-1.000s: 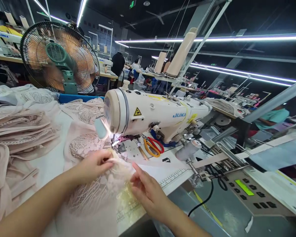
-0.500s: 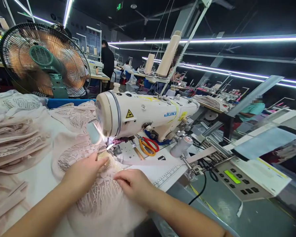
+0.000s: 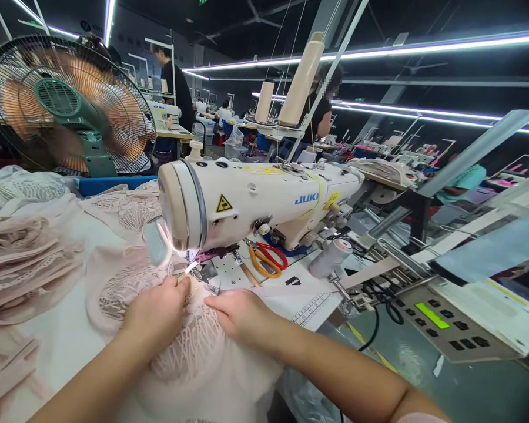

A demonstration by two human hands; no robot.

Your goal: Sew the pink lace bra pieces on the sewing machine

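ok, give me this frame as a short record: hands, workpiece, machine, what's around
left hand: curled, pinching the lace piece close to the needle
right hand: flat, palm down on the lace piece, beside the left hand
machine: white sewing machine, lamp lit at the needle end
on machine bed: scissors, orange and red handles
left of work: stack of lace pieces
behind: fan; thread cones on a stand
right: control panel, green display lit
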